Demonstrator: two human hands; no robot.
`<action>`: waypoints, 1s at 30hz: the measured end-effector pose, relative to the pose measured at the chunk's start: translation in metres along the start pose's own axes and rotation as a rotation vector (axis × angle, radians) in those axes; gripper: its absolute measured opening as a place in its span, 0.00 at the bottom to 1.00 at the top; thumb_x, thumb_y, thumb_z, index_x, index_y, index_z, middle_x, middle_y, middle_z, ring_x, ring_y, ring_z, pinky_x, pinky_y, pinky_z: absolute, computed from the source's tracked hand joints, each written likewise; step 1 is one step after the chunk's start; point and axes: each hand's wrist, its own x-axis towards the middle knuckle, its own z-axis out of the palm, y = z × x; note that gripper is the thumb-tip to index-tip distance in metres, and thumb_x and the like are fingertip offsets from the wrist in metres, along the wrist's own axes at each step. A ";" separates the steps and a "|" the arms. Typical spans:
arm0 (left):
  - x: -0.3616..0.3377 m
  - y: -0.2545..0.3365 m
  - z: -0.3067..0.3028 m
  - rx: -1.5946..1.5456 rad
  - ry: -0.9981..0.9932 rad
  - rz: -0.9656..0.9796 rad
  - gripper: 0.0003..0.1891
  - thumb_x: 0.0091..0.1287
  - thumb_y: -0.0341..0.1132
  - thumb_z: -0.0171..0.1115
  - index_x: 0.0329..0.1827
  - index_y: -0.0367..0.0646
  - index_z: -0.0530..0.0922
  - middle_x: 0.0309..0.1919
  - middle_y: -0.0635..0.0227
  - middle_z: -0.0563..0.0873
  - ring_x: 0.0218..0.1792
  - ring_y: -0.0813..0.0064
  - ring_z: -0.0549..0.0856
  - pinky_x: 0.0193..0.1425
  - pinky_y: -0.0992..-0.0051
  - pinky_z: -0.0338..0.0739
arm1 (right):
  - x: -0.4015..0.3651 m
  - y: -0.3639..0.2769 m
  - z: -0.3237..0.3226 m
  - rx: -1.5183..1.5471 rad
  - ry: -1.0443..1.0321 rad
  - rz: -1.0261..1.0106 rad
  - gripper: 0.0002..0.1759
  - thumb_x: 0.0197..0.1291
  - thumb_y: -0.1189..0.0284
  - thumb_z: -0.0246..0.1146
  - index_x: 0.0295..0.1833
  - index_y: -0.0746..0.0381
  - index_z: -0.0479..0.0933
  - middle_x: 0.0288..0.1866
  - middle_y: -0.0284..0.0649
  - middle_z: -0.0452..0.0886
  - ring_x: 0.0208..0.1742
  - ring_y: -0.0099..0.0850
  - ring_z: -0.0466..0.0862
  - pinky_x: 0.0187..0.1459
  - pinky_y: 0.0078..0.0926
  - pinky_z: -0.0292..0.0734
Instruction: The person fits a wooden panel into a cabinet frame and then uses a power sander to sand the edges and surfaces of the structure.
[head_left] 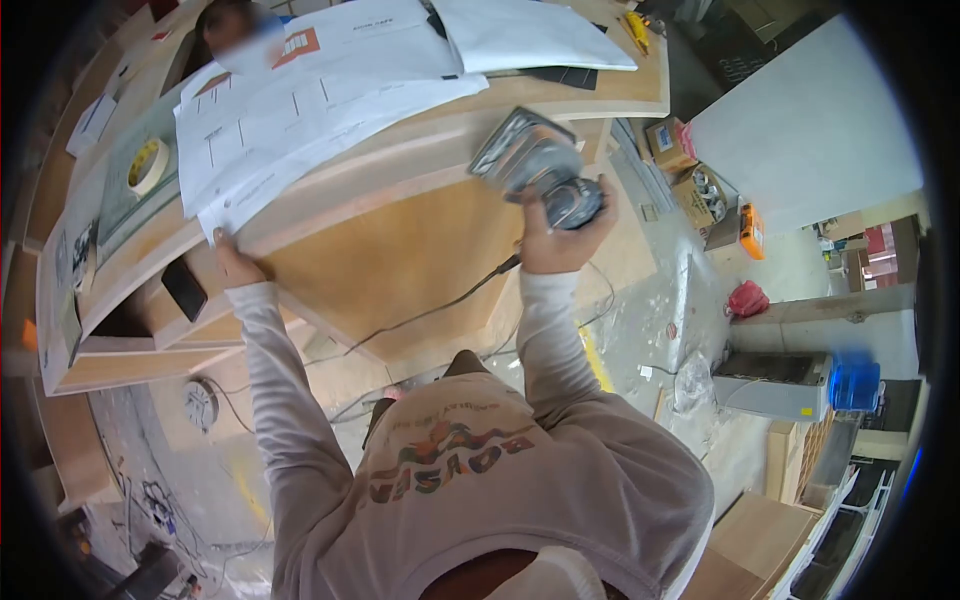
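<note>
Pale wood forms a curved table (400,250), and the person's right hand (560,238) is wrapped tightly round a grey electric sander (535,160) held at the table's upper edge, its black cord (440,305) trailing down the wooden side. The left hand (237,265) lies flat, fingers together, on the edge further left, just beside large paper drawings (300,110) covering the top. A tape roll (148,165) sits left of the drawings, and cardboard boxes (690,180) crowd the floor (650,300) at right.
</note>
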 end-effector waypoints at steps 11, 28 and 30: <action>0.004 0.027 -0.002 -0.244 -0.156 -0.437 0.22 0.73 0.40 0.41 0.60 0.30 0.69 0.56 0.51 0.75 0.56 0.64 0.75 0.62 0.71 0.67 | -0.041 -0.053 0.026 -0.096 -0.227 -0.330 0.40 0.38 0.74 0.70 0.60 0.67 0.61 0.52 0.50 0.65 0.51 0.43 0.69 0.55 0.38 0.66; -0.003 0.055 0.006 -0.830 -0.084 -0.450 0.23 0.74 0.44 0.34 0.59 0.36 0.69 0.53 0.58 0.78 0.55 0.67 0.76 0.61 0.71 0.69 | -0.056 -0.045 0.030 -0.104 -0.128 -0.219 0.44 0.39 0.74 0.74 0.62 0.70 0.60 0.56 0.49 0.65 0.57 0.39 0.68 0.59 0.35 0.64; -0.003 0.055 0.005 -0.868 -0.095 -0.463 0.23 0.74 0.44 0.34 0.58 0.35 0.70 0.53 0.58 0.78 0.55 0.68 0.76 0.61 0.72 0.68 | -0.065 -0.058 0.036 -0.169 -0.123 -0.289 0.44 0.38 0.74 0.74 0.62 0.69 0.60 0.55 0.49 0.65 0.56 0.39 0.68 0.59 0.35 0.64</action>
